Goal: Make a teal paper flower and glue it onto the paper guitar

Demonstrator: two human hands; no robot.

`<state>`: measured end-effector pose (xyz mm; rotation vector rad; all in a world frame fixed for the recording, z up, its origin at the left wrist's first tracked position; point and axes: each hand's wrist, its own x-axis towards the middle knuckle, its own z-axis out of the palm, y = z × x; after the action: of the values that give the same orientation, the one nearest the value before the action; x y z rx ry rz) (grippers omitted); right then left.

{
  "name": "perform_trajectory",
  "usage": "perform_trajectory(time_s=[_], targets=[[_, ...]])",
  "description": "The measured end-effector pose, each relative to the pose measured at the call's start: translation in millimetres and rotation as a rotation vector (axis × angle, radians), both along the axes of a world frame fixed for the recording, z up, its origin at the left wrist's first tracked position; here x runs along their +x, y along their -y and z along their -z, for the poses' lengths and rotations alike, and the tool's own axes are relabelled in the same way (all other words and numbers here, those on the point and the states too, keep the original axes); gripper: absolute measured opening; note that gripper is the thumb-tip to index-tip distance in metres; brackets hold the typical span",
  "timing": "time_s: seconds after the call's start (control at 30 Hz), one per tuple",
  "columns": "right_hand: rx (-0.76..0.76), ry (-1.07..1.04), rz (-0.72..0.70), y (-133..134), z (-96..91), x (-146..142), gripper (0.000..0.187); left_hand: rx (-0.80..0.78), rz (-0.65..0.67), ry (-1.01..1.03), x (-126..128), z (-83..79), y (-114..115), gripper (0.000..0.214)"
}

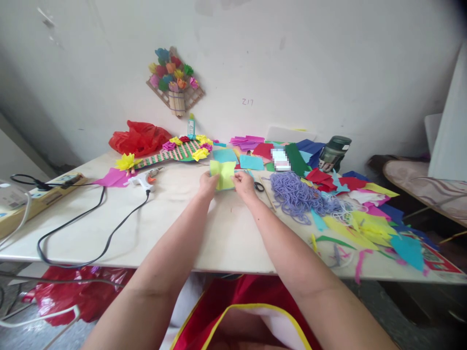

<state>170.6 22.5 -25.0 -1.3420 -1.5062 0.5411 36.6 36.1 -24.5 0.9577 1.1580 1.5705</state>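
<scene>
Between my two hands is a yellow-green sheet of paper (224,175) with a crease down its middle, held just over the table. My left hand (208,184) grips its left edge. At the right edge, my right hand (243,183) pinches it between thumb and fingers. Light blue paper (251,162) lies right behind it. Close by my right hand are scissors (259,186), their black handle showing and the blades partly hidden. Further back on the left rests a green, guitar-shaped craft (175,154) with striped sticks and paper flowers.
A white glue gun (142,181) with a black cord lies left of my hands, near a power strip (40,197). Purple yarn (297,194), coloured paper scraps (368,228) and a dark bottle (333,153) crowd the right side. A red plastic bag (138,137) sits at the back left.
</scene>
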Motion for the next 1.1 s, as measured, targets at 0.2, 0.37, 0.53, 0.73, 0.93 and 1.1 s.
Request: perform_trajectory(time_s=[0.2, 0.37, 0.53, 0.73, 0.93, 1.1], targets=[[-0.071, -0.172, -0.011, 5.8, -6.9, 0.1, 0.033, 0.028, -0.029, 0.122, -8.7, -4.6, 0.6, 0.016], [-0.069, -0.236, -0.039, 7.3, -7.9, -0.1, 0.046, 0.088, -0.040, 0.110, -13.7, -3.7, -1.2, 0.020], [-0.049, -0.261, -0.036, 5.5, -6.6, 0.3, 0.045, 0.079, -0.074, -0.077, -18.0, -6.8, 3.5, 0.028], [-0.060, -0.268, -0.033, 5.9, -9.6, 5.1, 0.049, 0.084, 0.079, 0.015, -25.6, -6.0, 5.3, 0.037], [-0.058, -0.297, -0.027, 7.5, -11.6, 6.2, 0.050, -0.015, 0.207, 0.008, -28.7, -0.8, 1.8, 0.039], [-0.079, -0.333, -0.032, 8.8, -13.1, 6.1, 0.051, -0.011, 0.271, 0.067, -28.3, -2.7, 3.5, 0.026]])
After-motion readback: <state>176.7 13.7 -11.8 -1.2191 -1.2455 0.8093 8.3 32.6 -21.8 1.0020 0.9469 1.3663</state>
